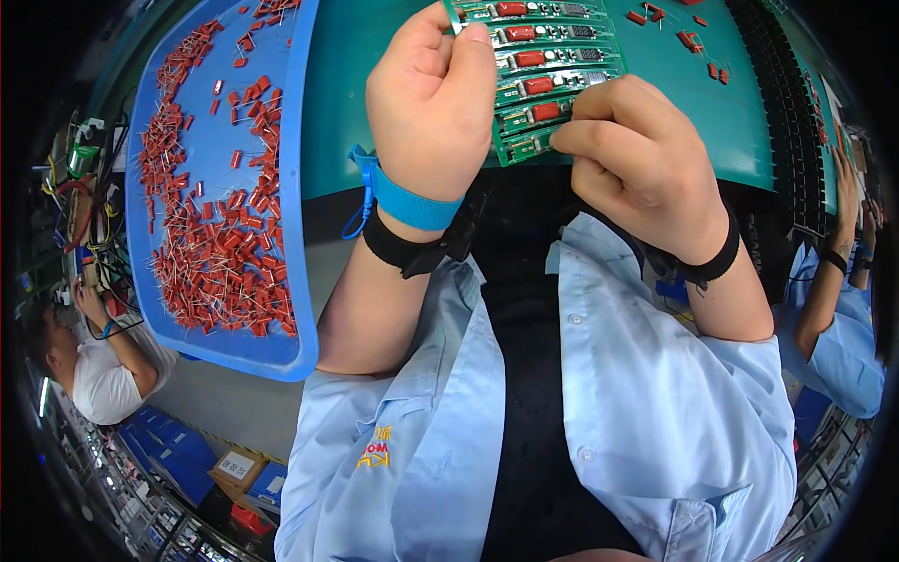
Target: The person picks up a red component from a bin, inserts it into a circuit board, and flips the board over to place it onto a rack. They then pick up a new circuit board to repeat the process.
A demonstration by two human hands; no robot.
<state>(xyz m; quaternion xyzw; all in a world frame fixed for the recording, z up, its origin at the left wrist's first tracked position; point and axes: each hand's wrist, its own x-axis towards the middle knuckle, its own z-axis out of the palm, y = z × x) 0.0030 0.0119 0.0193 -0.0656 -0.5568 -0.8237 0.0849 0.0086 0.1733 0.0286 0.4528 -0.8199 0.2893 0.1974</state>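
A green circuit board panel [552, 71] made of several narrow strips lies on the green work surface at the top centre. Most strips carry a red box-shaped capacitor [537, 85] and a small dark display; the lowest strip shows no red part. My left hand [433, 98], wearing a blue wrist strap [419, 201], grips the panel's left edge with the thumb on top. At the lower right corner my right hand [646, 159] is closed, thumb and index finger pinched together over the lowest strip. Whatever sits between those fingertips is hidden.
Left of me stands a blue bin [304, 187] with many loose red capacitors. Several more capacitors [691, 40] lie on the green mat [740, 131] at the upper right, beside a black chain-like track [782, 122]. Other people [112, 375] work at both sides.
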